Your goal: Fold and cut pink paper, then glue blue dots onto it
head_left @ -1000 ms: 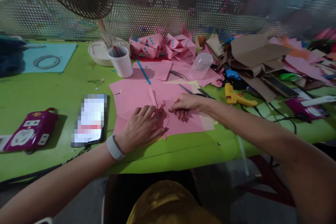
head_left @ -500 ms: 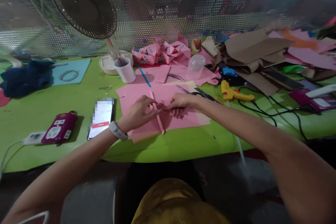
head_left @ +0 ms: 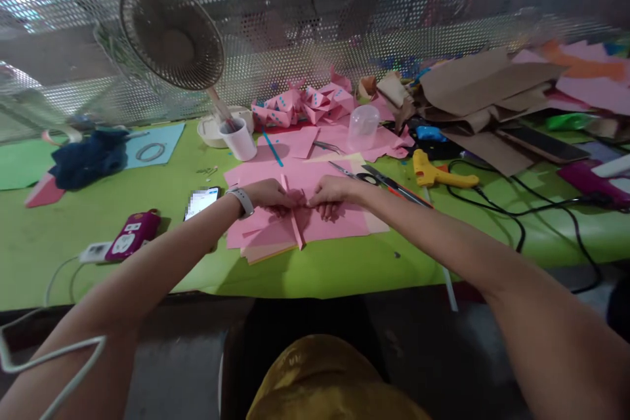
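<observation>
One left hand [head_left: 273, 195] and one right hand [head_left: 336, 193] are pinching one small pink paper piece [head_left: 298, 197], which is sitting between their fingertips. One pink strip [head_left: 297, 231] is lying aslant by the left fingertips, its near end pointing toward the table edge. Pink sheets [head_left: 339, 230] (overlapping too much for counting) are spreading beneath both hands. Two cups, one white [head_left: 240, 143] and one clear [head_left: 363, 129], are standing beyond; one yellow glue gun [head_left: 439, 176] is resting rightward.
</observation>
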The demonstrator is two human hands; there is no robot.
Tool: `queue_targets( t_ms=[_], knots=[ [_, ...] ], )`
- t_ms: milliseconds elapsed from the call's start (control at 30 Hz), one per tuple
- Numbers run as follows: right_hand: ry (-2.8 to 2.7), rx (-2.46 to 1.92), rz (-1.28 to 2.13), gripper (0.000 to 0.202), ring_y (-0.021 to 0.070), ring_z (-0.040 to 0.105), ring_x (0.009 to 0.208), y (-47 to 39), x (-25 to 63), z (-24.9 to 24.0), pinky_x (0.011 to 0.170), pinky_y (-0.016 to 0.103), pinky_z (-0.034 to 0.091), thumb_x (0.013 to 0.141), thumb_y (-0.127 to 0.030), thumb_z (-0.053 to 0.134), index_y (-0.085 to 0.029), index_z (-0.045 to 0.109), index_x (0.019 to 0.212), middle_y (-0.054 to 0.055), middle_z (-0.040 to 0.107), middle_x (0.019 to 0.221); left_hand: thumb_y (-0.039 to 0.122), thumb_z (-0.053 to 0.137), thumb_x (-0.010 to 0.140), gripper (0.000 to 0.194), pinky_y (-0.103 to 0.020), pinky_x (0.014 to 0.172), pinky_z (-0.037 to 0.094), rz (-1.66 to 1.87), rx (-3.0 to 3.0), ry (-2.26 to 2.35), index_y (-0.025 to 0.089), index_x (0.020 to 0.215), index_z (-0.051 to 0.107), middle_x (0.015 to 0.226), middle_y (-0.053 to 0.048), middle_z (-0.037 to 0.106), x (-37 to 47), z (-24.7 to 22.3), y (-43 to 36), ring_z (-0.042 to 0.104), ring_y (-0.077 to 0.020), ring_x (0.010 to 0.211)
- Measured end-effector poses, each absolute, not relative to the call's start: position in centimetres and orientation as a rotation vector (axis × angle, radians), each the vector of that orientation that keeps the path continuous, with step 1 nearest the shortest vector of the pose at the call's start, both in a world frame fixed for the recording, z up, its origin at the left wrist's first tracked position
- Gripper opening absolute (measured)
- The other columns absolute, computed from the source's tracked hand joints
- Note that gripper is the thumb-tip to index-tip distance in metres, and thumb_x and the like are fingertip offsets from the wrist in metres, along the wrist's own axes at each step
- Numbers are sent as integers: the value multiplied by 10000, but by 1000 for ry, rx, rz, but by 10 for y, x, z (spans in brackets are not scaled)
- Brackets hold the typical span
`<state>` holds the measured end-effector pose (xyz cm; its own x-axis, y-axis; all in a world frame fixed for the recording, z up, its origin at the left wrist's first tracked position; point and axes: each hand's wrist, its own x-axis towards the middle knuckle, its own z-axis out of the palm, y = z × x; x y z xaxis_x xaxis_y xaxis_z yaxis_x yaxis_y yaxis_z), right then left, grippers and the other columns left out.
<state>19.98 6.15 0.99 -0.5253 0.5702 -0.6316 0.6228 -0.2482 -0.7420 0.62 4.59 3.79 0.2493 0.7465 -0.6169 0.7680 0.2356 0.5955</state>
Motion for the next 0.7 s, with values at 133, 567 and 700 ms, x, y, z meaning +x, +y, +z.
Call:
queue_targets(
  t_ms=[133,567,700],
  knots=[
    [1904,1509,-1952,255,166,671,440,60,200,11,517,236,598,777,-293,762,-72,640,747,67,683,500,408,808,551,284,-236,473,375,-100,1481,1478,164,499,674,515,-55,650,6,40,51,530,-124,463],
    [1984,1499,-1953,254,156,663,435,62,202,3,495,218,581,726,-297,792,-85,655,698,60,679,493,305,731,565,140,-222,482,402,-280,1534,1427,173,528,703,535,-73,678,10,47,58,570,-140,485],
    [2006,1465,-1959,193,145,658,434,63,203,1,464,193,561,768,-244,738,-87,658,691,64,683,499,294,746,547,132,-231,505,431,-268,1511,1408,176,528,691,534,-65,680,9,46,58,585,-142,495]
  ],
)
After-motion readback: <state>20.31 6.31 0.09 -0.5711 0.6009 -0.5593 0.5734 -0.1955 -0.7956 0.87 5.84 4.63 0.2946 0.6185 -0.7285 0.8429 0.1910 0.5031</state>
